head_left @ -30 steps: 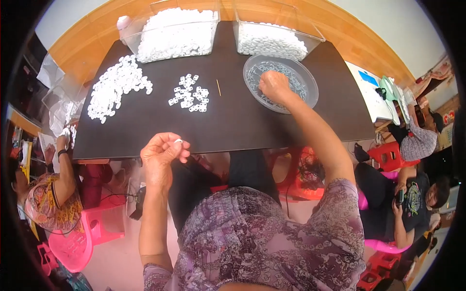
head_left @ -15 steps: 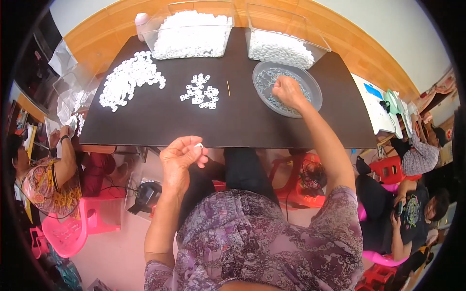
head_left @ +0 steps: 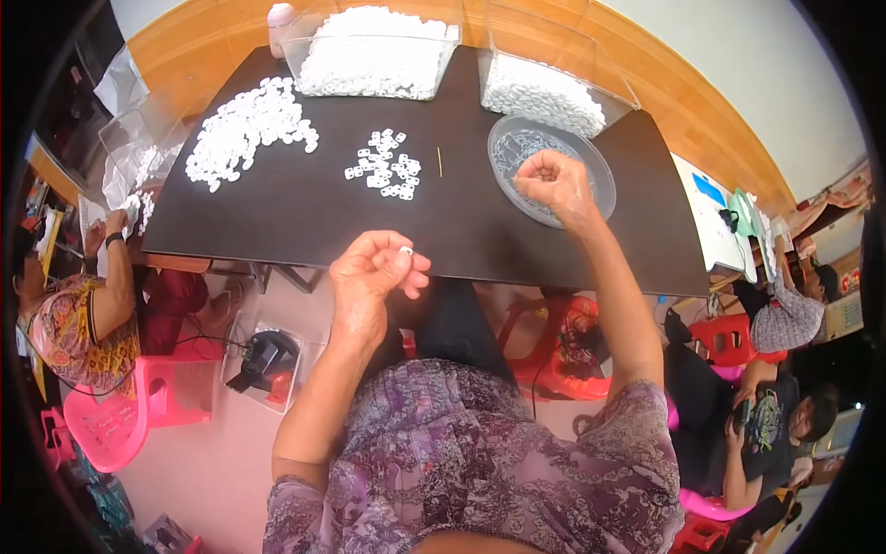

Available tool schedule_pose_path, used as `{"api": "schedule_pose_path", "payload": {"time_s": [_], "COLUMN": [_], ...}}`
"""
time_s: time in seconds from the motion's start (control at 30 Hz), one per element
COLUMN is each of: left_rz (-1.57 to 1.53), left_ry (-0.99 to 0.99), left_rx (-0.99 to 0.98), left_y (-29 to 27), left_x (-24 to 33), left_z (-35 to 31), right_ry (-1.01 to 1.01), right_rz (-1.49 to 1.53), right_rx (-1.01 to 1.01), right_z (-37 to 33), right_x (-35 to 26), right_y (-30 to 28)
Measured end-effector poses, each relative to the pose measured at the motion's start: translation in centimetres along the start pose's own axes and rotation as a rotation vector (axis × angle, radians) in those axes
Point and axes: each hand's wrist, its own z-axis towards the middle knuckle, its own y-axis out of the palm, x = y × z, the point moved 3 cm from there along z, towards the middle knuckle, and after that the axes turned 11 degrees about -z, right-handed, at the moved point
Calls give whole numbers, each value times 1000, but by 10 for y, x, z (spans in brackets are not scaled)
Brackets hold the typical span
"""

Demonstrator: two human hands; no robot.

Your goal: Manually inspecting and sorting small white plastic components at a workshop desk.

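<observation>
Fingers of the left hand point(head_left: 369, 275) are clamped on a small white piece point(head_left: 406, 250); the right hand's point(head_left: 561, 189) tips look together over the round bowl point(head_left: 604, 189) of thin metal bits point(head_left: 517, 146), though whether they pinch one is too small to tell. Work seems midway: one piece in hand, a sparse cluster point(head_left: 381, 169) beyond the left fingertips, a bigger pile point(head_left: 242, 136) of white ovals left of them remaining. Since the earlier frame, the right fingers have loosened from a fist into a loop.

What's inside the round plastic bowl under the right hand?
The round plastic bowl holds thin grey nail-like pieces. The right hand hides whatever lies directly beneath it.
</observation>
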Motion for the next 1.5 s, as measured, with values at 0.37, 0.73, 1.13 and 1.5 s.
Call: {"api": "schedule_pose_path", "payload": {"time_s": [0.37,0.73,1.13,1.5], "left_rz": [-52,-127,-31,-4], "left_ry": [65,91,244,346], "left_rx": [82,174,206,276], "left_y": [-1,-17,-37,-51], "left_x": [12,18,28,36], "left_z": [16,11,0,-9], "right_ry": [-125,-213,-109,-78], "right_rz": [170,299,370,282], "right_rx": [-213,-370,-404,-441], "right_z": [-16,-4,-7,-5], "right_x": [-59,-75,-87,-98], "right_y": [61,126,149,170]}}
